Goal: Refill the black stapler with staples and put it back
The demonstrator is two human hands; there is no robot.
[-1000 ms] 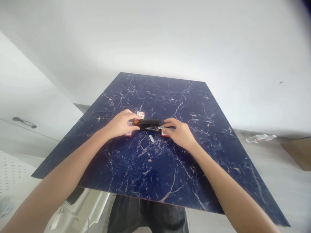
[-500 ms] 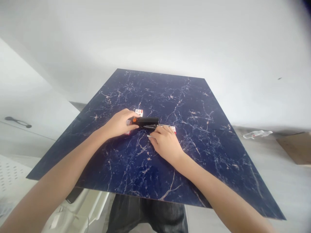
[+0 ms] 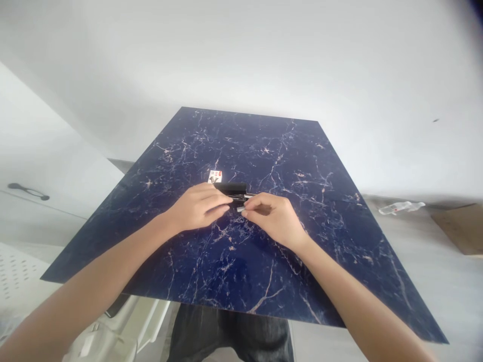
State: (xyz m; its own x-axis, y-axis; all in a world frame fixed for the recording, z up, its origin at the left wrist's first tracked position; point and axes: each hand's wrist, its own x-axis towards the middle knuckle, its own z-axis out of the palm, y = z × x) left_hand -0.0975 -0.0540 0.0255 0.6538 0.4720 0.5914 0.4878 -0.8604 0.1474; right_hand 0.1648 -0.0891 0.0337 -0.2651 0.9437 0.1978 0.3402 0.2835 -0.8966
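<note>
A black stapler (image 3: 231, 188) lies opened on the dark blue marbled table, its thin metal rail (image 3: 249, 196) showing toward the right. My right hand (image 3: 273, 213) pinches a small silver strip of staples (image 3: 240, 209) between thumb and forefinger, just in front of the stapler. Against the stapler's near side, my left hand (image 3: 199, 206) covers its left end, thumb and forefinger drawn close together. Whether anything sits between those left fingertips is hidden. Behind the left hand is a small white and red box (image 3: 215, 176).
The marbled tabletop (image 3: 241, 146) stands by a pale wall. Beyond its right edge, a clear plastic bottle (image 3: 401, 207) and a cardboard box (image 3: 460, 229) lie on the floor. White furniture (image 3: 147, 317) is below the near left edge.
My left hand has shifted right and nearer along the stapler, hiding its orange part. My right hand has moved right and turned, exposing the strip in its pinch. The right-hand red box is now hidden.
</note>
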